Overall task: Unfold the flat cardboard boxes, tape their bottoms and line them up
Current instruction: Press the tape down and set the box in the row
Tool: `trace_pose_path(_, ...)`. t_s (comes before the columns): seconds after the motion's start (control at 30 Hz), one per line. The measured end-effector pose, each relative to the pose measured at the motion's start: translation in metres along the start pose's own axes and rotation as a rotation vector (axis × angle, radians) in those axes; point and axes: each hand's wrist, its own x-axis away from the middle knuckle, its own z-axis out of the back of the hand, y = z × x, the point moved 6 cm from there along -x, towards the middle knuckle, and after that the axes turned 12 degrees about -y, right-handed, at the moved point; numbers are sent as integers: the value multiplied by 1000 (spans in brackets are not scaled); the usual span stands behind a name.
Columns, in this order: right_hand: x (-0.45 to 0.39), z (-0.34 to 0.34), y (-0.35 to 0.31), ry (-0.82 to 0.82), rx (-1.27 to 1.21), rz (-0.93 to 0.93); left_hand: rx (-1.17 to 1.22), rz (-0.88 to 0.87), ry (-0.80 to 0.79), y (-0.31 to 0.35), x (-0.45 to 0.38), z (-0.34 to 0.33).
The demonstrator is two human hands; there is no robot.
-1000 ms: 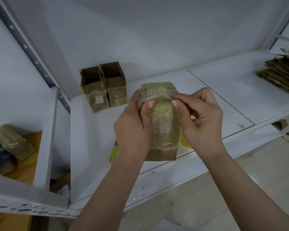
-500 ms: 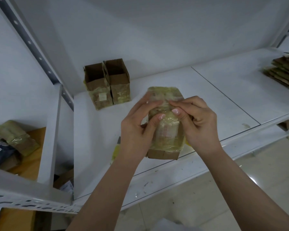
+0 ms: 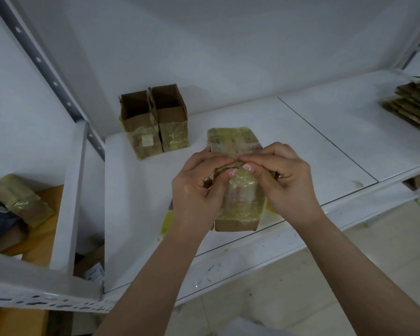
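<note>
Taped cardboard box (image 3: 238,202) — both hands pinching its tape, left (image 3: 199,190), right (image 3: 286,180), above white shelf (image 3: 301,141)

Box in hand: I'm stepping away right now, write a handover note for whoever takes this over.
Left hand and right hand both grip the taped box, thumbs pressing on its tape, above the shelf.
Done: two open boxes stand side by side at the shelf's back left.
Left: finish this box and line it up, then work through the flat stack at far right.
</note>
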Motion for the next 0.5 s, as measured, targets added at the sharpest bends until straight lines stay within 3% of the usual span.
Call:
trace_pose_path(0.17, 8, 4, 17, -108, -31, -104, -90, 4, -19, -11, -7, 13)
trace_pose_path(0.33, 10, -10, 22, -393, -3, -131, 28, 217, 6, -27, -29, 33)
trace_pose_path(0.5, 12, -14, 25, -569, 39, -150, -73, 252, -31, -30, -47, 45)
